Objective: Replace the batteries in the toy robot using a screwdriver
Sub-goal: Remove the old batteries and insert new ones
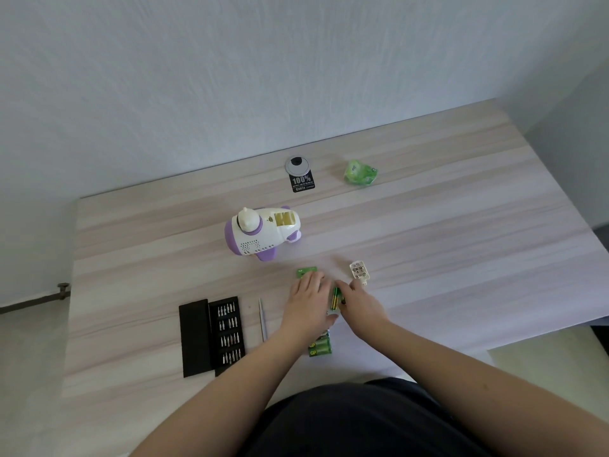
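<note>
Closest to the person, right at the near edge of the wooden table [461, 225], there's a shrink-wrapped pack of green batteries [320, 347] with "GP" printed on it, sitting nearer than the toy robot [262, 233] and a bit to its right. Left of that pack is an open black bit case [212, 336] with rows of little silver bits, lid folded out flat, and a slim silver screwdriver [262, 319] lies between the case and the hands. Just beyond the pack both hands meet over a couple of loose green-and-gold batteries [335, 298]: the left hand [309, 300] lies palm-down with fingers mostly straight, resting over stuff, and I honestly can't tell if it's gripping anything. The right hand [357, 303] has its fingers curled at the batteries, looks like it's pinching one. A flat green wrapper piece [306, 271] pokes out past the left fingertips, and a small white battery cover [359, 271] lies just beyond the right hand. Farther out, the toy robot, white with purple trim, is tipped on its side with its battery bay open and facing up. Beyond the robot, near the wall [230, 77], a grey cable grommet [297, 166] has a black sticker [302, 183] reading "100%" touching it (smaller print's too blurry), and to the right of that sits a crumpled green wrapper [361, 173].
</note>
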`<state>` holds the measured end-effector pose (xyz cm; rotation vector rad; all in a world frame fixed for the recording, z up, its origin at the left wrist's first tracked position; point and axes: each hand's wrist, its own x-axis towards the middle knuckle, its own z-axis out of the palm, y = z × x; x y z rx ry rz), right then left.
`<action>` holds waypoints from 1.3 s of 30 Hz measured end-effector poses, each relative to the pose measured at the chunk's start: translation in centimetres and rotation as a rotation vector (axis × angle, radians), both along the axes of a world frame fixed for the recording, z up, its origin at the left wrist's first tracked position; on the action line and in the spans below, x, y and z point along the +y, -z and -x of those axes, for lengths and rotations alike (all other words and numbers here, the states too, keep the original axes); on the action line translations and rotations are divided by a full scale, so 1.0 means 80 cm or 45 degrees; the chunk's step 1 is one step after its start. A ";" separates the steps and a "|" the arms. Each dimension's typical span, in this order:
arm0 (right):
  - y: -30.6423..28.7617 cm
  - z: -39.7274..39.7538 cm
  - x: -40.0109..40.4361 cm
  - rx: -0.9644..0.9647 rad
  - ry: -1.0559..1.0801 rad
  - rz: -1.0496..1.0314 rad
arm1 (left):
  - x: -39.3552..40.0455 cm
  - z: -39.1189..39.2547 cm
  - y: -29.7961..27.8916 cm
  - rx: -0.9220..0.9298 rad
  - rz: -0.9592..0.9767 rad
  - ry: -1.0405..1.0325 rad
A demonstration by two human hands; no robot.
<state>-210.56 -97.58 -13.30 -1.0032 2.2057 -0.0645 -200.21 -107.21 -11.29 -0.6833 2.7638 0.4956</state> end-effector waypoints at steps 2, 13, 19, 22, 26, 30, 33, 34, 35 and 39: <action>0.001 0.002 0.000 -0.031 -0.018 0.000 | 0.000 0.003 0.003 -0.044 -0.009 -0.004; -0.012 0.018 0.009 -0.206 0.159 0.157 | -0.002 0.017 0.014 -0.157 -0.035 -0.058; -0.014 0.026 0.007 -0.224 0.124 0.184 | -0.007 0.033 0.012 -0.157 -0.016 -0.005; -0.015 0.032 0.006 -0.275 0.131 0.208 | -0.007 0.037 0.010 -0.164 0.029 0.022; -0.015 0.039 0.009 -0.319 0.159 0.241 | -0.005 0.036 0.012 -0.169 0.061 0.040; -0.017 0.042 0.013 -0.396 0.296 0.342 | -0.004 0.037 0.013 -0.172 0.045 0.042; -0.016 0.042 0.016 -0.498 0.430 0.332 | -0.004 0.038 0.014 -0.175 0.057 0.045; -0.015 0.043 0.018 -0.524 0.459 0.313 | -0.004 0.039 0.014 -0.173 0.065 0.047; -0.013 0.043 0.021 -0.532 0.469 0.290 | -0.004 0.039 0.015 -0.173 0.071 0.047; -0.008 0.046 0.027 -0.432 0.404 0.214 | -0.004 0.041 0.014 -0.179 0.071 0.025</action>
